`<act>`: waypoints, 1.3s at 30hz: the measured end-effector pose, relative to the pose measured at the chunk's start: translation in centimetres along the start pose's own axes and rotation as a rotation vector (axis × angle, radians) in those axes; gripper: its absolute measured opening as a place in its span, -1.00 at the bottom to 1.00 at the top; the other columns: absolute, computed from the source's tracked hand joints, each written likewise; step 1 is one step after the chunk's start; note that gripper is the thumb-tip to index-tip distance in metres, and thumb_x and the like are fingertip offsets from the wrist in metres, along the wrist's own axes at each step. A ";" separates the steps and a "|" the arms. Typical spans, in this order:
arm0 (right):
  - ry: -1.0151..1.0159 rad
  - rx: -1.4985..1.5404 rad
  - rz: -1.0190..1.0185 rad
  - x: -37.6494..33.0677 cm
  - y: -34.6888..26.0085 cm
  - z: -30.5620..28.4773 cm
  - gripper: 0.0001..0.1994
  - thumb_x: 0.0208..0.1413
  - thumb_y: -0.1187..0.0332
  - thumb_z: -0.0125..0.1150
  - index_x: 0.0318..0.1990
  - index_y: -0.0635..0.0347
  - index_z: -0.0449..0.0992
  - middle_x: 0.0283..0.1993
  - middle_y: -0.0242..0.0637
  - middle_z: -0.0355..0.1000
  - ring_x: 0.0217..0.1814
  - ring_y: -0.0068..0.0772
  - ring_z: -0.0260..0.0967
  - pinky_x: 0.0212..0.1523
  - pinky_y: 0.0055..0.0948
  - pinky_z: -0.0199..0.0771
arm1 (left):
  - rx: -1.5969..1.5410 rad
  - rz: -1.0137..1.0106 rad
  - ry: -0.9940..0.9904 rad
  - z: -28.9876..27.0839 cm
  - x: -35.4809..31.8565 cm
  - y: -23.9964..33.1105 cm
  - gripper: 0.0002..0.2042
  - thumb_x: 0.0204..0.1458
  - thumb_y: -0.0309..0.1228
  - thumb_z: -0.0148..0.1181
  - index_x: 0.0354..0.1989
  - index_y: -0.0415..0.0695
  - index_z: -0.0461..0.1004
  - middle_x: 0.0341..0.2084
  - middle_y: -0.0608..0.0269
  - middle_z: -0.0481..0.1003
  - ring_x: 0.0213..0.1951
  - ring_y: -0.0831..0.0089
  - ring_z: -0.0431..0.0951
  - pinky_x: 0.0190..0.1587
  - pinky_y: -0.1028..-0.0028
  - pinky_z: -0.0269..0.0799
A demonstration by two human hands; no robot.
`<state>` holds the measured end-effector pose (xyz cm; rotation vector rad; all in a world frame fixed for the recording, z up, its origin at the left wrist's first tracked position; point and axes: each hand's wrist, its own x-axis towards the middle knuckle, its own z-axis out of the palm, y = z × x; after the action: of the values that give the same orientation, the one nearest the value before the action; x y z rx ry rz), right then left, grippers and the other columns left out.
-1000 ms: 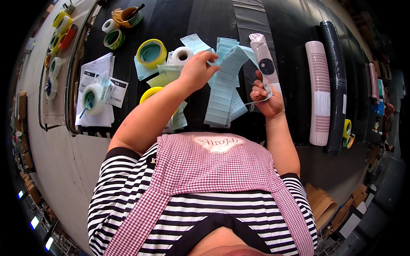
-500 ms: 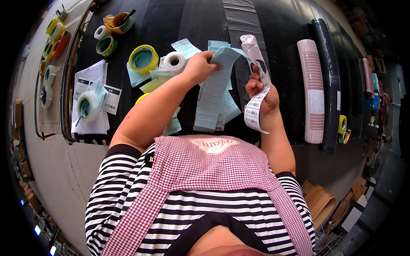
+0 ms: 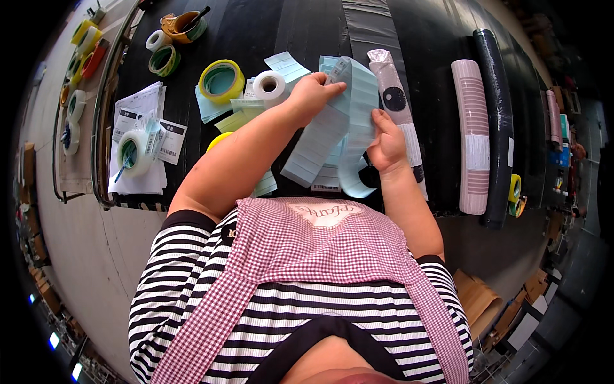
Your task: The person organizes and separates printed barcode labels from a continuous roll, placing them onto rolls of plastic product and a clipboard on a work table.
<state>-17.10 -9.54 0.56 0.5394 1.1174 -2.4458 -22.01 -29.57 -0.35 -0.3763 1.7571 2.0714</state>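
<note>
My left hand (image 3: 311, 96) pinches the top of the pale blue label strip (image 3: 332, 128); my right hand (image 3: 384, 144) grips its right edge. The strip's long axis runs down from my fingers, above the counter (image 3: 288, 25).

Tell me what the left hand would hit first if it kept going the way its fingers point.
The left hand points rightward across the pale blue label strip it grips. Beyond that, probably the long pink wrapped package lying on the black table, though depth is unclear.
</note>
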 end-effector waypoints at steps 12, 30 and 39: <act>-0.121 -0.439 -0.085 -0.7 4.1 1.3 -0.73 0.25 0.50 0.10 0.09 0.25 0.43 -0.01 -0.28 0.49 -0.02 -0.45 0.44 0.06 -0.43 0.42 | -0.436 -0.112 -0.207 -2.8 -2.8 1.7 -0.70 0.31 -0.21 0.04 0.01 -0.18 0.46 -0.19 0.22 0.54 -0.11 0.39 0.53 -0.06 0.41 0.46; -0.430 -0.299 0.026 -3.3 2.6 10.2 -0.59 0.25 0.47 0.12 0.24 0.12 0.32 -0.08 -0.33 0.43 -0.31 -0.59 0.45 -0.20 -0.61 0.45 | 1.097 0.024 0.459 -16.4 -18.3 -5.4 -0.62 0.04 -0.21 0.28 -0.07 -0.18 0.41 -0.14 -0.01 0.47 -0.09 0.01 0.52 -0.04 0.18 0.45; -0.472 -0.700 0.352 1.1 11.7 9.7 -0.59 0.20 0.50 0.11 0.21 0.29 0.35 0.06 -0.17 0.48 0.00 -0.38 0.48 0.07 -0.40 0.47 | 0.887 0.263 0.542 -18.4 -18.8 -8.1 -0.71 0.09 -0.34 0.19 -0.07 -0.24 0.44 -0.14 -0.05 0.48 -0.11 -0.05 0.51 -0.05 0.20 0.44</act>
<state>-13.90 -24.36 -1.37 -0.0616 1.4032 -1.6074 -2.53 -48.88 -2.27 -0.4616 2.9445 1.1550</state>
